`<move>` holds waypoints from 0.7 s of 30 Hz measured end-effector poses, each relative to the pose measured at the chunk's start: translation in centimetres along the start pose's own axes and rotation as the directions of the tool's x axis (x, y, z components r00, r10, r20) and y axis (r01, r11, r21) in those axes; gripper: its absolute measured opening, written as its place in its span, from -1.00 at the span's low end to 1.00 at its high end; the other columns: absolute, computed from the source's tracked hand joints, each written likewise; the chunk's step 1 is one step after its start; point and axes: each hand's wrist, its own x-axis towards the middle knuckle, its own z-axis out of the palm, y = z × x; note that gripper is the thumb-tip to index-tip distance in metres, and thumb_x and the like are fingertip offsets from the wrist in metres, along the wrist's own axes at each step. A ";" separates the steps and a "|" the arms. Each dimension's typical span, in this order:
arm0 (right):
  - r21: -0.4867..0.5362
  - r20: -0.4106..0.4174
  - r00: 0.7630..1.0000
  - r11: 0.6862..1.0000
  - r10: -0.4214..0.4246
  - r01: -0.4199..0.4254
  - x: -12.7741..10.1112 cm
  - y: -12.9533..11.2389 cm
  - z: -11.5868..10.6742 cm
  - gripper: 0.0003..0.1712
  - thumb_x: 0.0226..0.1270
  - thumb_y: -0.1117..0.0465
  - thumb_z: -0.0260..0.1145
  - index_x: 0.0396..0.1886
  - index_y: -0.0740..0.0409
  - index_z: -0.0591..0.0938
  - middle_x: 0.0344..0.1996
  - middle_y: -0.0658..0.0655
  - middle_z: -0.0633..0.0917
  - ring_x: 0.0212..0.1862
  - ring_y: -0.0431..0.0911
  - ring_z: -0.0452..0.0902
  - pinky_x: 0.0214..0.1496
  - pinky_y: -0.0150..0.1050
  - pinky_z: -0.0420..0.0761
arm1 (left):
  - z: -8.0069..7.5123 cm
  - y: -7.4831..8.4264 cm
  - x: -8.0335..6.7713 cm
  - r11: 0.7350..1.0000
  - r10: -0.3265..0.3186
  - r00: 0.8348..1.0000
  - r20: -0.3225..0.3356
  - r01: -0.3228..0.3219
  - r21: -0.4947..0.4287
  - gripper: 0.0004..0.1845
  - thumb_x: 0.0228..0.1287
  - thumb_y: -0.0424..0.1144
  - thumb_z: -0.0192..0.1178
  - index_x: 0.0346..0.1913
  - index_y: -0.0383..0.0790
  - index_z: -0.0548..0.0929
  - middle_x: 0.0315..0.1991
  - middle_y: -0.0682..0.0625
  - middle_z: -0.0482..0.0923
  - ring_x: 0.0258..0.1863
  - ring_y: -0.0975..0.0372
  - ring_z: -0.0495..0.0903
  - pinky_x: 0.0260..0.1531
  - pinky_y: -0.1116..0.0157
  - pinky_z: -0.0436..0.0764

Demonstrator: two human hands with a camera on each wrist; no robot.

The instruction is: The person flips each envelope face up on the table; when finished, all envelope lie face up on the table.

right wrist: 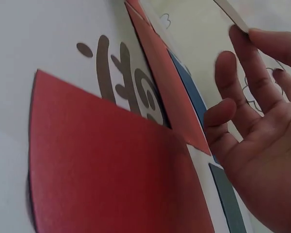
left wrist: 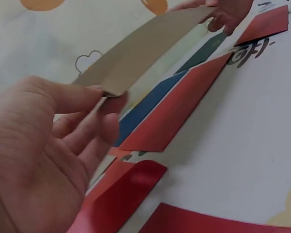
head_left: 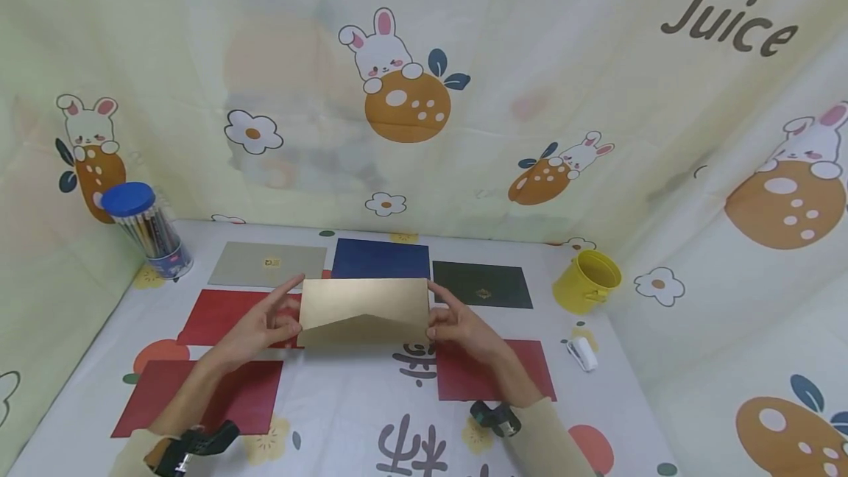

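A gold envelope (head_left: 364, 300) with a pointed flap is held up above the table between both hands. My left hand (head_left: 263, 324) pinches its left end; in the left wrist view the thumb and fingers meet at its corner. At the opposite end, my right hand (head_left: 469, 326) pinches the edge between thumb and index finger, its other fingers loosely bent in the right wrist view. Below lies an orange-red envelope (left wrist: 179, 107), hidden behind the gold one in the head view. A blue envelope (head_left: 380, 258) is just beyond it.
Around the hands lie a grey envelope (head_left: 245, 263), a dark green one (head_left: 483, 278) and several red envelopes (head_left: 245, 396). A blue-lidded pen jar (head_left: 155, 230) stands at the back left. To the right are a yellow bucket (head_left: 576, 289) and a small white object (head_left: 583, 353).
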 end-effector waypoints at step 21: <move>-0.251 -0.203 0.978 0.964 0.038 -0.089 0.3 1.4 0.1 -0.63 0.40 0.07 0.37 0.10 0.13 0.60 -0.51 0.33 0.64 -0.42 0.14 0.56 -0.24 -0.22 0.60 | 0.8 -0.5 0.3 0.967 -0.108 0.994 -0.013 0.108 0.230 -0.44 0.29 -0.18 0.39 0.31 -0.13 0.47 -0.32 -0.04 0.71 -0.47 0.07 0.70 -0.51 0.26 0.64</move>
